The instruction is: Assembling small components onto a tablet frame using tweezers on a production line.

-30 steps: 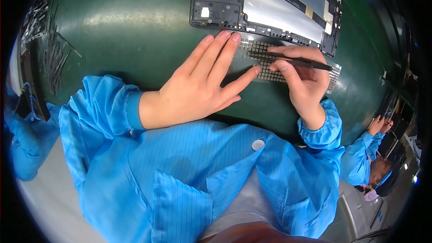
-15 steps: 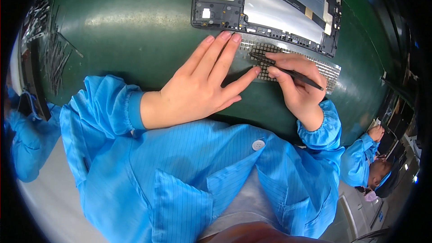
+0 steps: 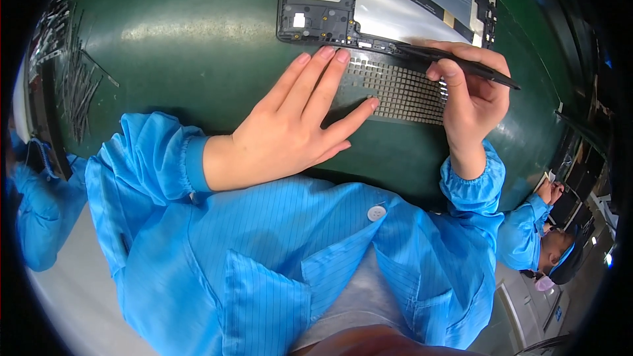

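Note:
My right hand [image 3: 471, 86] is closed round a pair of black tweezers [image 3: 471, 66]. Their tips reach the near edge of a black tablet frame [image 3: 320, 10] with silver panels; whether a small piece sits between the tips is too small to tell. Just below that frame lies a clear sheet [image 3: 399, 92] carrying rows of small grey square pads, its right end hidden behind my right hand. With fingers spread, my left hand [image 3: 287, 118] rests flat, the longer fingertips at the frame's near edge and the index fingertip on the sheet's left part.
Everything lies on a green work surface [image 3: 178, 59]. A pile of thin dark strips [image 3: 80, 95] is at its left side. At the far right a co-worker in a blue smock [image 3: 524, 234] sits by the bench; another blue sleeve [image 3: 43, 214] shows at the far left.
My right hand has moved up and to the right with the tweezers, from the sheet of pads to the tablet frame's edge. My left hand has hardly moved.

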